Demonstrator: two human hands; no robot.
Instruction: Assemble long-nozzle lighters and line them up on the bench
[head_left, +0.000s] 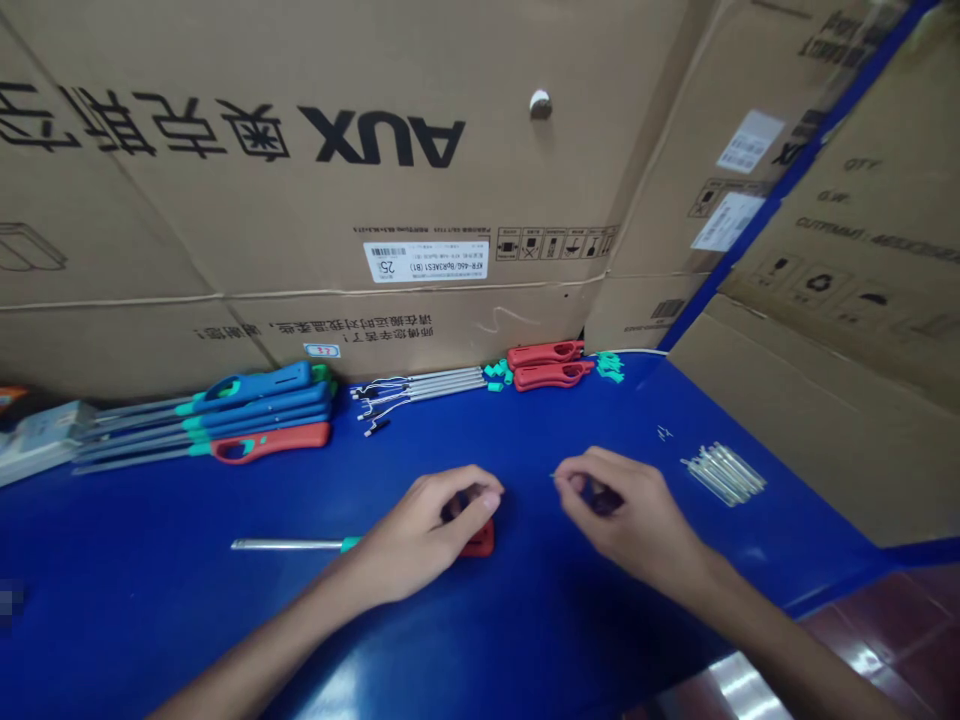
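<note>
My left hand (431, 525) curls over a long-nosed gas lighter lying on the blue table. The lighter's metal rod (289, 545) and green collar stick out to the left, and the end of its red handle (481, 541) shows below my thumb. The rest of the handle is hidden under the hand. To the right, my right hand (619, 495) is raised over the table with thumb and index finger pinched. A tiny thin piece (553, 476) shows at those fingertips, too small to name. Several tiny pieces like screws (664, 433) lie beyond this hand.
Blue and red lighters (262, 405) are stacked at the back left. Metal rods with wires (442, 384), red handle shells (551, 375) and green parts (610, 366) line the back. Silvery sticks (724, 474) lie right. Cardboard walls (450, 60) enclose the back and right.
</note>
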